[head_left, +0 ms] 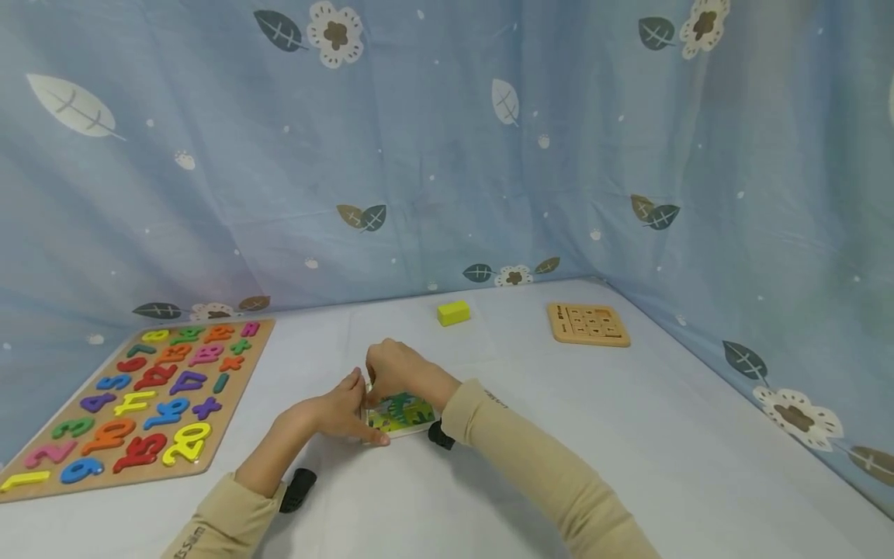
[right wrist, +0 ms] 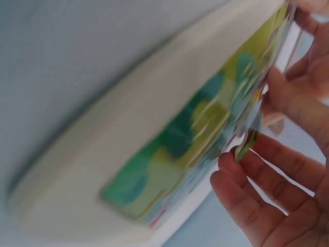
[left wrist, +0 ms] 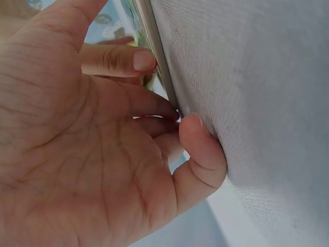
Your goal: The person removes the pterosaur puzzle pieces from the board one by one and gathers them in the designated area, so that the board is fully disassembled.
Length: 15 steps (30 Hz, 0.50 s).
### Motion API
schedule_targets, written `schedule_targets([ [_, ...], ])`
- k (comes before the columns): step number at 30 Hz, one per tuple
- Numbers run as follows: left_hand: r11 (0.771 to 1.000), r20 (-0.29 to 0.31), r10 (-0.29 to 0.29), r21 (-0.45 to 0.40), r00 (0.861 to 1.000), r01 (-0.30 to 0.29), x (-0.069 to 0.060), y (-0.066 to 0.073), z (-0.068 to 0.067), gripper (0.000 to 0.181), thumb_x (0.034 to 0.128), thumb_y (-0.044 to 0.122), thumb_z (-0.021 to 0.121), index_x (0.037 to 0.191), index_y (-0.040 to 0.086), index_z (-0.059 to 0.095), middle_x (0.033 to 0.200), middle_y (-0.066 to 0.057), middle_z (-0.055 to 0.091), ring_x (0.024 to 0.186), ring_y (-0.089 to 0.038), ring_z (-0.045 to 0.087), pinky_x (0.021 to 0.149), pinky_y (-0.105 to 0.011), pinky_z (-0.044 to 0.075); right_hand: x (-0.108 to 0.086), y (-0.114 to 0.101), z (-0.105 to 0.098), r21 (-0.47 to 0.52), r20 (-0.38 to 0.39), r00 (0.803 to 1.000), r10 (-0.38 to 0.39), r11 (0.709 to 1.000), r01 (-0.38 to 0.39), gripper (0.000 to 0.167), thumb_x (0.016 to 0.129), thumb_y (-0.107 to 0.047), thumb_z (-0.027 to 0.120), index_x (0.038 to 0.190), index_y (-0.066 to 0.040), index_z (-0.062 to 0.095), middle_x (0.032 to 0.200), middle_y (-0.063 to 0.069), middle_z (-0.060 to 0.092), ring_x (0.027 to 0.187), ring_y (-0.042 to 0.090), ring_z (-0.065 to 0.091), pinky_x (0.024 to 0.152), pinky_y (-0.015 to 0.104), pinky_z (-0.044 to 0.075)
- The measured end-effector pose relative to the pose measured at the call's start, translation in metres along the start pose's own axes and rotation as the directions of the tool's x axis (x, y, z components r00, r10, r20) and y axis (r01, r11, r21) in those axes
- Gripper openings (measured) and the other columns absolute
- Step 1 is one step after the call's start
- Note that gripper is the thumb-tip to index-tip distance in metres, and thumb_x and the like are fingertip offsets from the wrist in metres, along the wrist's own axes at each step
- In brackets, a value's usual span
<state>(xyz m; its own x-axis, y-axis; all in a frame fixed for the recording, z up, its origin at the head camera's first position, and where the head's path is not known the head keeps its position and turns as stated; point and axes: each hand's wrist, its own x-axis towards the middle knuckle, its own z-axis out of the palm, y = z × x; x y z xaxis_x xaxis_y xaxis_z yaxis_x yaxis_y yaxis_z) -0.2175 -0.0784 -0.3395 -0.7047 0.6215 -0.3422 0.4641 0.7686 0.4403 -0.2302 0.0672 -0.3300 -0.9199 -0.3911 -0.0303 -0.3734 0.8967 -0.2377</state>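
A small picture puzzle [head_left: 403, 414] with a green dinosaur scene and a pale rim lies flat on the white table. My left hand [head_left: 340, 411] holds its left side, thumb along the near edge and other fingers by the far left corner. Up close in the left wrist view, fingertips meet the rim [left wrist: 154, 46] and the little finger rests curled on the cloth. My right hand [head_left: 405, 369] bends over the puzzle's upper left part. Between its thumb and fingers, a thin green puzzle piece [right wrist: 249, 144] is pinched, tilted up from the board. The hands hide the puzzle's left part.
A wooden board [head_left: 233, 380] with coloured numbers and signs lies at the left. Behind the hands stands a yellow block [head_left: 453, 313]. A wooden number sliding puzzle [head_left: 588, 324] lies at the back right. A blue patterned curtain [head_left: 447, 155] borders the table.
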Motion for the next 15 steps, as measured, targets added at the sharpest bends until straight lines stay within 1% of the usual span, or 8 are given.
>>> schedule_targets([
  [3,1.0,0.001,0.018,-0.021,1.0,-0.018,-0.001,0.0,0.0,0.123,0.0757,0.05,0.077,0.147,-0.017,0.003,0.155,-0.035,-0.008,0.145,-0.049,-0.002,0.113,-0.063,0.02,-0.001,-0.006,-0.001,0.022,-0.011,0.999,-0.03,0.999,0.03,0.017,0.075,-0.022,0.084,0.075,-0.009,0.072,0.07,0.0,0.069,0.059,0.008,0.06,0.053,0.016,0.047],
  [6,0.999,0.003,0.029,-0.03,1.0,-0.029,-0.001,0.0,0.0,0.121,0.0758,0.049,0.078,0.147,-0.015,0.004,0.155,-0.033,-0.009,0.145,-0.047,-0.005,0.113,-0.063,0.019,-0.002,-0.01,-0.001,0.003,-0.024,0.998,-0.052,0.999,0.052,0.014,0.076,-0.017,0.082,0.079,-0.008,0.072,0.072,0.002,0.07,0.058,0.007,0.059,0.052,0.015,0.047],
  [10,1.0,0.0,0.013,-0.015,1.0,-0.013,0.0,0.001,0.0,0.119,0.0753,0.05,0.078,0.148,-0.015,0.008,0.156,-0.033,-0.007,0.146,-0.046,-0.004,0.114,-0.062,0.02,-0.003,-0.007,0.002,-0.039,-0.045,0.996,-0.08,0.996,0.078,0.013,0.08,-0.02,0.08,0.078,-0.009,0.075,0.07,0.001,0.07,0.055,0.006,0.058,0.051,0.014,0.046],
  [13,1.0,-0.006,-0.007,-0.004,1.0,0.007,0.001,0.0,0.001,0.119,0.0751,0.051,0.077,0.148,-0.015,0.009,0.156,-0.034,-0.004,0.146,-0.046,-0.002,0.114,-0.061,0.021,-0.006,0.0,0.001,-0.072,-0.075,0.991,-0.113,0.992,0.107,0.014,0.081,-0.024,0.079,0.079,-0.01,0.076,0.072,-0.001,0.071,0.059,0.004,0.059,0.054,0.013,0.047],
  [15,1.0,-0.009,-0.023,-0.004,1.0,0.023,0.001,-0.001,0.001,0.119,0.0748,0.052,0.077,0.148,-0.014,0.011,0.156,-0.033,-0.003,0.146,-0.046,0.001,0.114,-0.061,0.021,-0.008,0.005,-0.002,-0.071,-0.081,0.989,-0.124,0.99,0.118,0.015,0.081,-0.025,0.078,0.082,-0.01,0.077,0.075,-0.002,0.072,0.062,0.004,0.06,0.057,0.013,0.048],
])
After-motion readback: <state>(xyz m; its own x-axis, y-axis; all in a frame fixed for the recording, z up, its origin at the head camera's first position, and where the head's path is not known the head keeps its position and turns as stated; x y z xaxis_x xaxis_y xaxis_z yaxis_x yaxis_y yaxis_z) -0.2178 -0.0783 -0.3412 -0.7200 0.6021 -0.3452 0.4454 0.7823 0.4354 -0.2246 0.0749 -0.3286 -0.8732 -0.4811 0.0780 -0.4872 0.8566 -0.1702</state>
